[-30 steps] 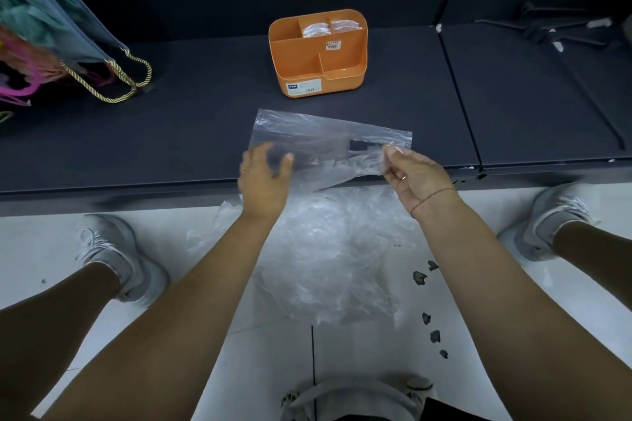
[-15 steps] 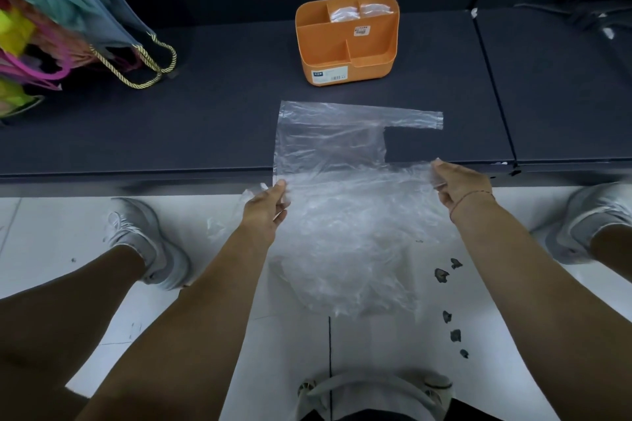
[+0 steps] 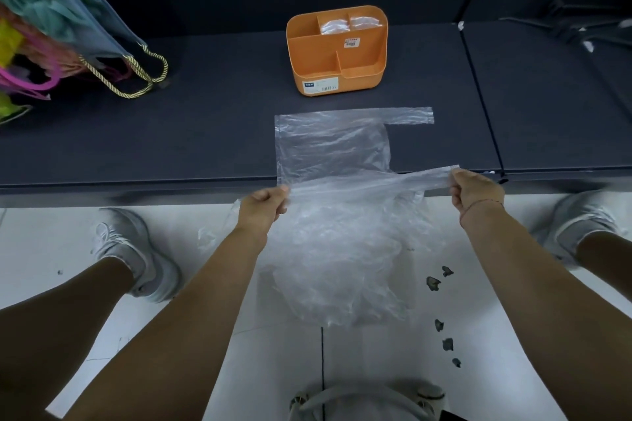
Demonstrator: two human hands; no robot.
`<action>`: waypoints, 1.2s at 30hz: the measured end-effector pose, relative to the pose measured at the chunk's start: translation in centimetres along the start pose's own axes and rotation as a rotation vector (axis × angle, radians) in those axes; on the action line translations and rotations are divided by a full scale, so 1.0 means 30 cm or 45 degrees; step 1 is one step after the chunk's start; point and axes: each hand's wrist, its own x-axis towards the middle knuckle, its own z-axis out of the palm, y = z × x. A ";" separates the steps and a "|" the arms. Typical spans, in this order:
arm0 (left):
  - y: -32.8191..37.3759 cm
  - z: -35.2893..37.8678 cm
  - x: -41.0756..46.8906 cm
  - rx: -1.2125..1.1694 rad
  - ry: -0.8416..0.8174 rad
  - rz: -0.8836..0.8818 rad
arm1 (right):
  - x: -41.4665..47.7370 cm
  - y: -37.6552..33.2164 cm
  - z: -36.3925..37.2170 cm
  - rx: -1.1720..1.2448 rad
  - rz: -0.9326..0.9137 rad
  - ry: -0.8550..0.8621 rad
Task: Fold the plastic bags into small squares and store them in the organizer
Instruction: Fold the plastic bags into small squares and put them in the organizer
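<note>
I see left hand [image 3: 265, 203] and right hand [image 3: 475, 188] pinch the bag [image 3: 331, 143], 6 o'clock from the organizer [image 3: 309, 58], probably to stretch it flat.

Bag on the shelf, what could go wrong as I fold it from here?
1. The bag is wrinkled, and the left hand and right hand pinch only its near edge, so the fold may land crooked.
2. That edge sits at the lip of the shelf, so the bag could slide down onto the pile of clear bags and get mixed in.
</note>
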 end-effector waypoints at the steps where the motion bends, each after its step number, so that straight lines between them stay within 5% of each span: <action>1: 0.015 0.002 0.000 0.027 -0.002 0.038 | 0.010 -0.004 0.000 0.001 -0.006 -0.012; 6: 0.079 0.023 0.029 0.076 0.078 0.157 | 0.043 -0.022 0.045 -0.179 -0.015 -0.043; 8: 0.087 0.024 0.053 0.198 0.105 0.208 | 0.031 -0.040 0.067 -0.518 -0.062 -0.009; 10: 0.093 0.021 0.072 0.472 0.175 0.277 | 0.006 -0.056 0.089 -0.818 -0.226 0.160; 14: 0.110 0.028 0.106 0.954 0.581 0.681 | -0.051 -0.072 0.185 -0.830 -0.744 0.454; 16: 0.125 0.054 0.142 1.026 0.569 0.950 | -0.092 -0.066 0.294 -0.877 -1.069 0.266; 19: 0.166 0.114 0.196 1.230 0.252 1.069 | -0.153 -0.017 0.469 -1.122 -1.211 -0.194; 23: 0.186 0.170 0.273 1.509 0.012 1.020 | -0.149 0.024 0.630 -1.539 -1.212 -0.488; 27: 0.159 0.172 0.336 1.660 0.076 0.933 | -0.073 0.035 0.661 -1.775 -1.156 -0.504; 36: 0.168 0.146 0.369 1.663 0.158 0.856 | 0.193 -0.054 0.361 -1.897 -1.012 -0.077</action>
